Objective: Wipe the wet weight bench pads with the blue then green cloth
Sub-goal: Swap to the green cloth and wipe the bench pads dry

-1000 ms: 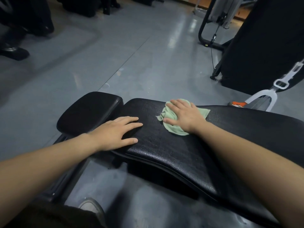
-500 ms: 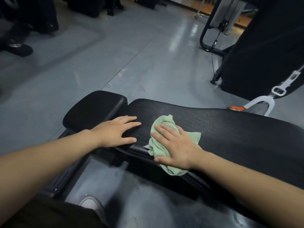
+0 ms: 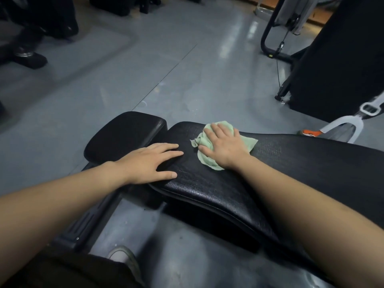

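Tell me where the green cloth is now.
In the head view, the green cloth lies under the right hand on the long bench pad, near its far edge.

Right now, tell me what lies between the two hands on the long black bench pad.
Head view: only bare black pad separates left hand from right hand.

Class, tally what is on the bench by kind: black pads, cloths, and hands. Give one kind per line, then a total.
Black vinyl bench pads: 2 (small seat pad, long back pad)
Pale green cloths: 1
Hands: 2 (left hand, right hand)
Total: 5
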`<act>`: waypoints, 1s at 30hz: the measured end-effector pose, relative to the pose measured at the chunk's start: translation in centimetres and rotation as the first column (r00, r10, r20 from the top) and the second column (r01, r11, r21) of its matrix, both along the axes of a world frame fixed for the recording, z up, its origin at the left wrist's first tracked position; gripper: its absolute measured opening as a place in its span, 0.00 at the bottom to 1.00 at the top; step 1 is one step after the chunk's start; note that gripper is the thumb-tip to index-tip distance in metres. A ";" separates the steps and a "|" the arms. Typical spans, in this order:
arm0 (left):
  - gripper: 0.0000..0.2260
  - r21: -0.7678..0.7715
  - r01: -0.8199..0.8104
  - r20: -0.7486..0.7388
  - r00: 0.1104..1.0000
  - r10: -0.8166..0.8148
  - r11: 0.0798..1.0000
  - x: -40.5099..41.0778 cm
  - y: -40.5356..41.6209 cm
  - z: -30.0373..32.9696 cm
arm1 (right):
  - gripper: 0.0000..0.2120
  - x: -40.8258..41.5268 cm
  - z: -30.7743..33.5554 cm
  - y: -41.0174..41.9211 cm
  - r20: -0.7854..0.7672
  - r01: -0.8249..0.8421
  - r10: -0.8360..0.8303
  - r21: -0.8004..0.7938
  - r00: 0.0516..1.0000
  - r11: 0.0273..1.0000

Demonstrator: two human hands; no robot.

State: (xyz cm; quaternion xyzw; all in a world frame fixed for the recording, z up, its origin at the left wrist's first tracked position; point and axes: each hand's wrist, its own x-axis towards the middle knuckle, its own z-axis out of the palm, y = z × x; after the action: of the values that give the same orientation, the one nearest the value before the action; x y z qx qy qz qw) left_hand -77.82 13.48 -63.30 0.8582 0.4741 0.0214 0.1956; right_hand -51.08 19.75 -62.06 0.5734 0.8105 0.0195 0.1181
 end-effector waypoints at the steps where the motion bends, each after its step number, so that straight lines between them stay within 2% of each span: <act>1: 0.31 -0.006 -0.004 -0.002 1.000 0.004 1.000 -0.1 -0.1 0.1 | 0.41 -0.1 0.2 -0.7 0.007 -0.016 0.017 -0.017 1.000 1.000; 5: 0.31 -0.027 -0.020 -0.005 1.000 0.020 0.999 -1.0 -0.5 -0.1 | 0.47 -1.1 0.9 -5.6 0.018 -0.201 0.203 -0.077 0.979 0.977; 9: 0.31 -0.028 -0.028 0.009 1.000 0.028 0.999 -1.7 -0.8 -0.3 | 0.43 -1.5 0.9 -9.2 -0.049 -0.342 0.338 -0.098 0.940 0.935; 12: 0.31 -0.023 -0.033 0.022 0.999 0.034 0.999 -2.0 -0.9 -0.4 | 0.41 -1.3 0.6 -8.0 -0.098 -0.395 0.387 -0.096 0.917 0.913; 15: 0.30 -0.023 -0.037 0.026 0.999 0.038 0.999 -2.1 -0.6 -0.6 | 0.42 -1.8 0.4 -4.6 -0.062 -0.367 0.363 -0.106 0.930 0.924; 19: 0.31 -0.020 -0.055 0.033 0.998 0.056 0.998 -2.1 -0.2 -0.9 | 0.43 -3.4 -0.4 1.5 -0.005 -0.224 0.224 -0.048 0.975 0.973; 24: 0.33 -0.057 -0.089 0.036 0.995 0.091 0.994 -2.3 0.2 -0.9 | 0.36 -5.2 -1.3 4.7 0.005 -0.053 0.053 -0.027 0.999 0.998; 27: 0.33 -0.090 -0.088 0.071 0.993 0.095 0.992 -2.8 0.3 -1.0 | 0.36 -5.9 -1.1 3.1 0.046 -0.044 0.044 -0.005 0.998 0.999; 30: 0.33 -0.095 -0.089 0.074 0.993 0.096 0.991 -3.2 0.2 -1.1 | 0.42 -6.5 -0.7 -0.4 0.043 -0.134 0.136 -0.057 0.990 0.989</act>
State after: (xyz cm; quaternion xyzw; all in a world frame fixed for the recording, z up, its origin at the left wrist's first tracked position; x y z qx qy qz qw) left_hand -81.01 13.69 -64.39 0.8239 0.5060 0.0423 0.2519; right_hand -57.60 19.37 -62.76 0.5131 0.8447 0.0188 0.1509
